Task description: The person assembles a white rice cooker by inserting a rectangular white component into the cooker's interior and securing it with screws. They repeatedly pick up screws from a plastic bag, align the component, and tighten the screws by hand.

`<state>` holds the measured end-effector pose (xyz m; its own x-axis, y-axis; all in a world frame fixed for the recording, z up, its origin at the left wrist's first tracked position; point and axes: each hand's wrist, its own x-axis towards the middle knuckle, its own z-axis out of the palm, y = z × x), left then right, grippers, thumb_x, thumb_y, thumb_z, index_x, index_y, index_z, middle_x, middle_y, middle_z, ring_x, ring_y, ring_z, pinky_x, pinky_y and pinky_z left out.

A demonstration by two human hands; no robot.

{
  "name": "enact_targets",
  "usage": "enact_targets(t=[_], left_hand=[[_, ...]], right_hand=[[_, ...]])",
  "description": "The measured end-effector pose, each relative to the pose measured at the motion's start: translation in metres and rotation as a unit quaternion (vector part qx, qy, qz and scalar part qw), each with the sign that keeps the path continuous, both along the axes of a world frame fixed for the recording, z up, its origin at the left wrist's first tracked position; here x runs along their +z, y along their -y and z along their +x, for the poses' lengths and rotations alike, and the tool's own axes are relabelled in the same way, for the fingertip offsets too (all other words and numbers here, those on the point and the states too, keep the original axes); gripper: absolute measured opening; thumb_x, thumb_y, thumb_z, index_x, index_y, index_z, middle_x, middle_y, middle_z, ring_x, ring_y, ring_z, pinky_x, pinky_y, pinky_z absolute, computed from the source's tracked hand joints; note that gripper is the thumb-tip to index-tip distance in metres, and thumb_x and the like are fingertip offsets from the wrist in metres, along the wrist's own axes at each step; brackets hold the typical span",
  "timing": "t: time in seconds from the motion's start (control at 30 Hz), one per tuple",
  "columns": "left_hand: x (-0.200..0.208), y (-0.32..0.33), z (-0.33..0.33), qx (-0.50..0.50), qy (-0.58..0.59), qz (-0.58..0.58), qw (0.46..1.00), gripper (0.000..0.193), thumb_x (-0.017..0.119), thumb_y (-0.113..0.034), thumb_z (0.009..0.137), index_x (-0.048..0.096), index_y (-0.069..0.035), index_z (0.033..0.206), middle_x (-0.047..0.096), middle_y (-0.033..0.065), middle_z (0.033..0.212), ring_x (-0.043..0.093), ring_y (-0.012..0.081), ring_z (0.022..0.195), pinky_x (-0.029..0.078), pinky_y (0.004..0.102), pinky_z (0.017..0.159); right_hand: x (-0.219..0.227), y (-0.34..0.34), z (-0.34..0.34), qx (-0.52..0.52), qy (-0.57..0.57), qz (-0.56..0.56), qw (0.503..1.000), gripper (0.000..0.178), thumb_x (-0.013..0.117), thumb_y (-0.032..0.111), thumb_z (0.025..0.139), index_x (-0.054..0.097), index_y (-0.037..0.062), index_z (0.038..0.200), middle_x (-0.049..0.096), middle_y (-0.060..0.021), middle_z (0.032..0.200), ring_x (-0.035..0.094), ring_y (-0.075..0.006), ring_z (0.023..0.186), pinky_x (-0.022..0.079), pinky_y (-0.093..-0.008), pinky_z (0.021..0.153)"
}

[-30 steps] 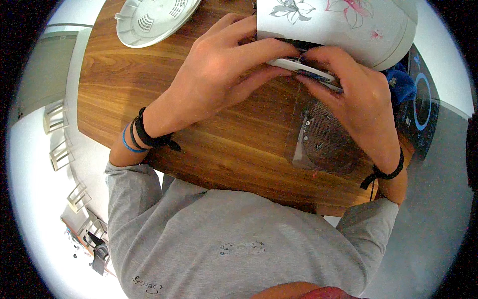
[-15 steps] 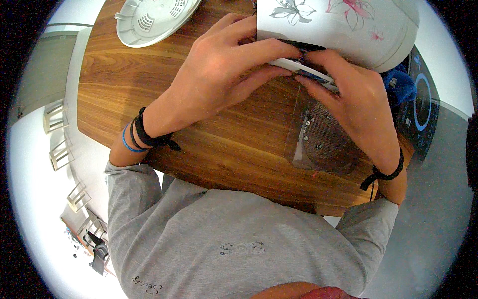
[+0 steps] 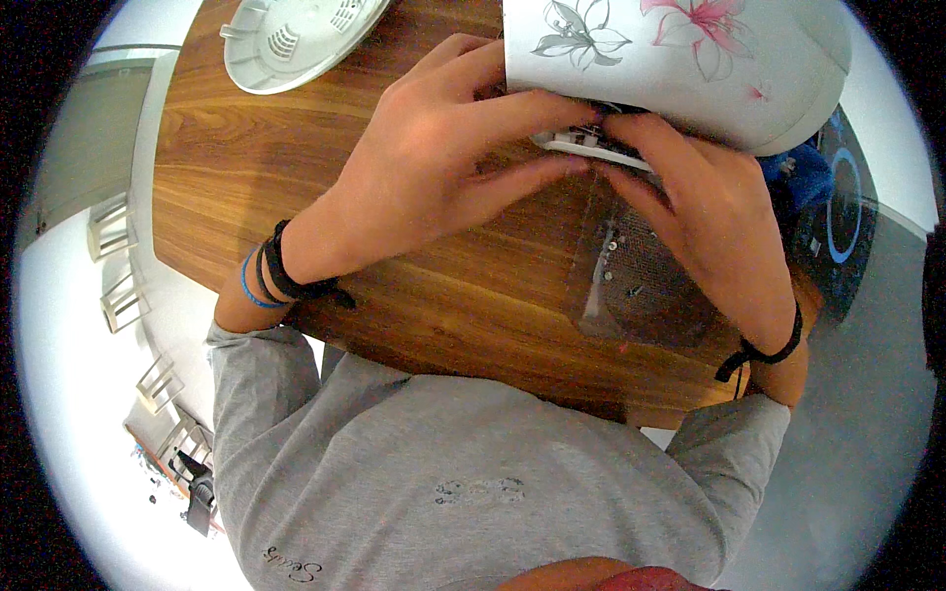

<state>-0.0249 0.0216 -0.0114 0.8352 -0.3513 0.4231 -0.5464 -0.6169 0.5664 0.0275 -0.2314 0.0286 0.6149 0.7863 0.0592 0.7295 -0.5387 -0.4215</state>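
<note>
A white rounded appliance (image 3: pixel 680 84) with grey and pink flower prints lies on its side at the top of the view. My left hand (image 3: pixel 439 138) and my right hand (image 3: pixel 705 192) meet at its near side. Between their thumbs and fingertips they pinch a narrow white panel (image 3: pixel 591 150). Small dark and metallic parts show in the gap between panel and body; my fingers cover the detail. Under my right hand lies a clear plastic bag or tray (image 3: pixel 631 305) with a few small screws on it.
A round white vented cover (image 3: pixel 296 44) sits at the far left of the wooden table (image 3: pixel 236 177). To the right are a dark blue cloth-like item (image 3: pixel 803 177) and a black panel with a blue ring (image 3: pixel 843 236). Several chairs (image 3: pixel 123 295) stand beyond the left side.
The panel has tilted, so more of its inner parts show. The appliance has shifted slightly toward me and right. Both hands keep their grip.
</note>
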Motion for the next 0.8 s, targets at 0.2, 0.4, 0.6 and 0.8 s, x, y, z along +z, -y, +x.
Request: enact_targets(t=[0.2,0.4,0.6,0.8], left_hand=[[0.0003,0.0004,-0.0008,0.001,-0.009,0.003,1.0,0.044,0.091,-0.01,0.08,0.08,-0.013,0.122,0.071,0.0143,0.128,0.069,0.0349,0.119,0.059,0.0423,0.098],[0.0016,0.0,0.0016,-0.008,0.0,0.002,1.0,0.044,0.09,-0.008,0.08,0.08,-0.013,0.122,0.071,0.0149,0.13,0.069,0.035,0.12,0.059,0.0416,0.097],[0.0021,0.0005,0.0019,-0.006,0.004,-0.005,1.0,0.042,0.09,-0.008,0.08,0.08,-0.013,0.12,0.072,0.014,0.128,0.07,0.034,0.12,0.059,0.0418,0.097],[0.0016,-0.0015,0.0044,-0.009,0.01,-0.01,1.0,0.04,0.09,-0.007,0.08,0.08,-0.013,0.119,0.073,0.0113,0.124,0.071,0.0317,0.117,0.061,0.04,0.095]], right_hand=[[-0.0059,0.0006,0.0002,0.005,0.009,0.012,1.0,0.037,0.083,0.009,0.088,0.069,0.0051,0.122,0.076,-0.0175,0.101,0.075,-0.0382,0.091,0.059,-0.0439,0.077],[-0.0094,0.0,-0.0004,0.003,0.044,0.039,0.998,0.038,0.084,0.011,0.088,0.069,0.0051,0.122,0.076,-0.0172,0.096,0.075,-0.0374,0.087,0.059,-0.0434,0.074],[-0.0094,-0.0007,0.0015,0.013,0.069,0.058,0.996,0.038,0.085,0.012,0.088,0.069,0.0063,0.122,0.075,-0.0159,0.091,0.074,-0.0341,0.076,0.058,-0.0422,0.067],[-0.0074,0.0001,0.0016,0.009,0.054,0.048,0.997,0.038,0.084,0.013,0.088,0.068,0.0078,0.122,0.075,-0.0152,0.089,0.074,-0.0328,0.074,0.058,-0.0406,0.065]])
